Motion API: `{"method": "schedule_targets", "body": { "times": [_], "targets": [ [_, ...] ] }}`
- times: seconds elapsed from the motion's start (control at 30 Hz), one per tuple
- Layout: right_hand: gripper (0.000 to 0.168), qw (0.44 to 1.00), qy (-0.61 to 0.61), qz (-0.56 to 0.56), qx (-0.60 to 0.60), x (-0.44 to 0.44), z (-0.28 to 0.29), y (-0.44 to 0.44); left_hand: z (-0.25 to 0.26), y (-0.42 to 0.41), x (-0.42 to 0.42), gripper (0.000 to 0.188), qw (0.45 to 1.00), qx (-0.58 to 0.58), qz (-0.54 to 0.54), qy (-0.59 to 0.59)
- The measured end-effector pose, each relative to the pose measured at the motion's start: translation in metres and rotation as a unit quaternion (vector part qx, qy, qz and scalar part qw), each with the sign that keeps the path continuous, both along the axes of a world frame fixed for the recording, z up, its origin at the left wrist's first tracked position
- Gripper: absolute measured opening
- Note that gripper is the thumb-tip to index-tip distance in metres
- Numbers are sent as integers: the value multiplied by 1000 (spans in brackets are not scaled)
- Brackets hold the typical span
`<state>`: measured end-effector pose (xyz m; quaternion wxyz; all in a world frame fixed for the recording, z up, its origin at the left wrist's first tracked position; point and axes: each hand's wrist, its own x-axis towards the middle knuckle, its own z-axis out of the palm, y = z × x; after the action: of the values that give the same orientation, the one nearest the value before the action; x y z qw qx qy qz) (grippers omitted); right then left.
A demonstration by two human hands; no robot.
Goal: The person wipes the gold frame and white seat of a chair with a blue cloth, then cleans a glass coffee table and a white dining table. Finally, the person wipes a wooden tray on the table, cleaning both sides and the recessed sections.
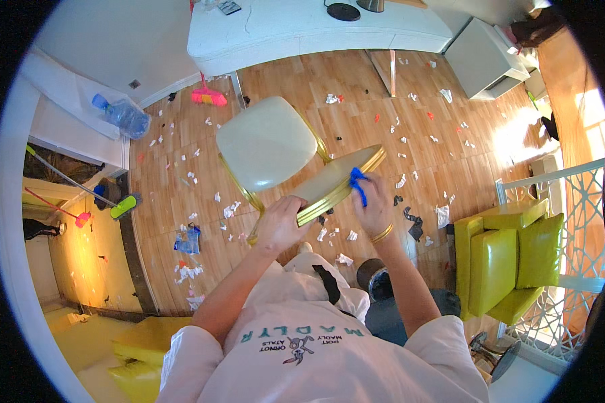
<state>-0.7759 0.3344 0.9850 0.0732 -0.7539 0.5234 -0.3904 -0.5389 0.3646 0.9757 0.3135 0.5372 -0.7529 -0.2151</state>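
Before me stands a chair with a pale padded seat (267, 143) and gold metal legs. Its oval backrest (340, 176), with a ridged gold rim, is on the side nearer to me. My left hand (283, 224) grips the near left end of that rim. A bright blue cloth (358, 185) is in my right hand (373, 204), pressed against the rim towards its right end. Most of the cloth is hidden by my fingers. A gold bracelet circles my right wrist.
Scraps of white paper (230, 209) litter the wooden floor (282, 75). A white desk (302, 30) stands beyond the chair, near a pink broom (209, 96). At right is a yellow-green armchair (494, 262); at left, a water bottle (126, 118) and a green broom (124, 206).
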Motion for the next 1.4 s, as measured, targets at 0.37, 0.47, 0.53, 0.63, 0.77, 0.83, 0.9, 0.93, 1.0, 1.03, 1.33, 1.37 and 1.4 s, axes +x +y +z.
{"method": "schedule_targets", "body": {
  "times": [0.37,0.47,0.53,0.63,0.77,0.83,0.9,0.93,1.0,1.03,1.33,1.37,1.4],
  "targets": [
    [29,989,83,117,-16,60,4,51,-7,1,10,32,999,-20,-23,17],
    [26,996,44,78,-24,55,8,44,-6,3,17,43,999,24,-25,10],
    [27,998,46,49,-12,56,8,45,1,6,24,50,996,72,-42,12],
    [29,996,75,56,-6,70,9,51,3,25,49,66,996,74,-45,7],
    [19,980,150,129,-33,112,-3,70,-35,61,83,67,994,98,25,30],
    [15,969,186,155,-40,130,-3,76,-46,72,87,61,988,121,56,73],
    [14,960,212,177,-41,141,-4,80,-48,74,86,56,987,117,66,91],
    [15,960,209,182,-44,138,-4,77,-49,74,86,55,990,99,68,80],
    [16,959,204,190,-52,129,-3,72,-50,73,87,53,992,84,69,66],
    [16,959,206,186,-52,121,3,69,-53,75,90,52,992,87,70,63],
    [21,948,249,192,-38,149,0,82,-60,81,105,58,955,181,89,217],
    [21,949,243,197,-34,160,-4,86,-65,85,109,60,961,160,91,204],
    [22,950,237,202,-32,171,-8,89,-70,89,113,62,967,139,95,191]
  ]
}}
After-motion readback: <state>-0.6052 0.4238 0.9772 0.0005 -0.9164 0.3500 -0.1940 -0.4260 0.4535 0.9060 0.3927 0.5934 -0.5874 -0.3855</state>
